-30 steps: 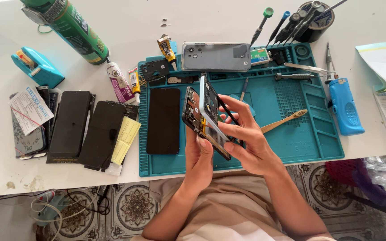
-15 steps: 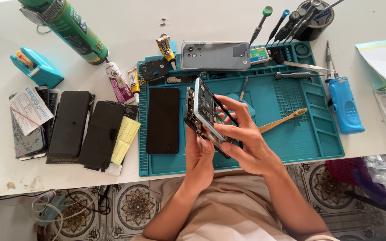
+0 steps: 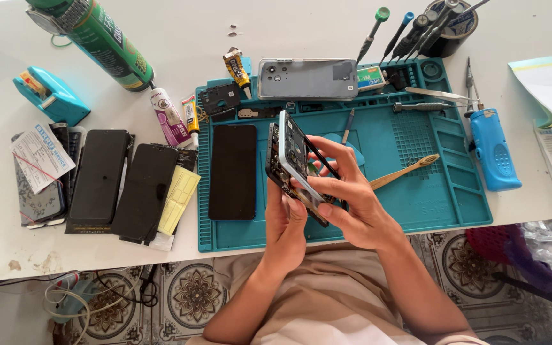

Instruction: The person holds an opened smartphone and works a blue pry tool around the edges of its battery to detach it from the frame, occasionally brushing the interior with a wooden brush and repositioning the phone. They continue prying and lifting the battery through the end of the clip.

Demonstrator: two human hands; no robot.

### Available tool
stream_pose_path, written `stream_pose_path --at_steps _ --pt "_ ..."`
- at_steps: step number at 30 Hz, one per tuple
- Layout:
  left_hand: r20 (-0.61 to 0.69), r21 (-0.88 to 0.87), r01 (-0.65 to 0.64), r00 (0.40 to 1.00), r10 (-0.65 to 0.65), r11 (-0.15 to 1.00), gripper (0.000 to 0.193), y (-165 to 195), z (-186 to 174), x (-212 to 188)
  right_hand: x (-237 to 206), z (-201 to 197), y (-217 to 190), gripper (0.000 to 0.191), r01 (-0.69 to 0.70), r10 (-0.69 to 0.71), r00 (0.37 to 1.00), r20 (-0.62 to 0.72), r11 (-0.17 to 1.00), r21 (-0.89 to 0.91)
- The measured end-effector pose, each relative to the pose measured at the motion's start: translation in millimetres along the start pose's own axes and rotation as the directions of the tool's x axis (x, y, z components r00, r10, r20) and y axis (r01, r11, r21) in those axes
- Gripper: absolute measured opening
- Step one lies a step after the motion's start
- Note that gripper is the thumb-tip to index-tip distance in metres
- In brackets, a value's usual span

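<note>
While both hands work over the teal repair mat (image 3: 455,191), an opened smartphone (image 3: 292,163) is held on edge above it, w/ the screen part lifting off the frame. L hand (image 3: 287,223) grips the lower end from below; R hand (image 3: 352,201) pinches the screen edge, fingers curled. Black screen panel (image 3: 232,171) lies flat just left, bamboo toothbrush (image 3: 404,171) to the right.

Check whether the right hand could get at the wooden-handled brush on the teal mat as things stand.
Probably yes, once freed. The wooden-handled brush lies uncovered on the teal mat just beyond the right hand, with nothing between them. But that hand, with the left hand, is gripping the opened phone.
</note>
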State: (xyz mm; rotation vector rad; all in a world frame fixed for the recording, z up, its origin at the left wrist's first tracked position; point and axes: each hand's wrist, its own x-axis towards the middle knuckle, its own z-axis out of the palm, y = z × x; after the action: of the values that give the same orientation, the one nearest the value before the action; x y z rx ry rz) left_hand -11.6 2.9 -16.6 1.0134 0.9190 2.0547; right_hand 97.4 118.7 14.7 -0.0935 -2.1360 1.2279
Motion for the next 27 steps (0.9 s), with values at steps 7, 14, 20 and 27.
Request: stream_pose_path --at_steps 7,14,20,27 --pt "0.001 0.009 -0.005 1.0 0.005 1.0 0.062 3 2 1 0 1 0 0.037 -0.001 0.001 1.0 -0.004 1.0 0.027" --pt "0.001 0.054 0.008 1.0 -0.008 0.998 0.062 5 1 1 -1 -3 2 0.037 0.022 -0.022 1.0 -0.003 0.998 0.055" --pt "0.013 0.037 0.011 1.0 -0.012 0.999 0.059 -2 -1 -1 0 -3 2 0.033 0.045 -0.045 0.999 -0.011 0.999 -0.018" --pt "-0.027 0.035 -0.043 0.999 0.044 0.998 0.072 -3 2 1 2 2 -3 0.041 0.042 -0.043 0.999 -0.031 0.998 -0.044"
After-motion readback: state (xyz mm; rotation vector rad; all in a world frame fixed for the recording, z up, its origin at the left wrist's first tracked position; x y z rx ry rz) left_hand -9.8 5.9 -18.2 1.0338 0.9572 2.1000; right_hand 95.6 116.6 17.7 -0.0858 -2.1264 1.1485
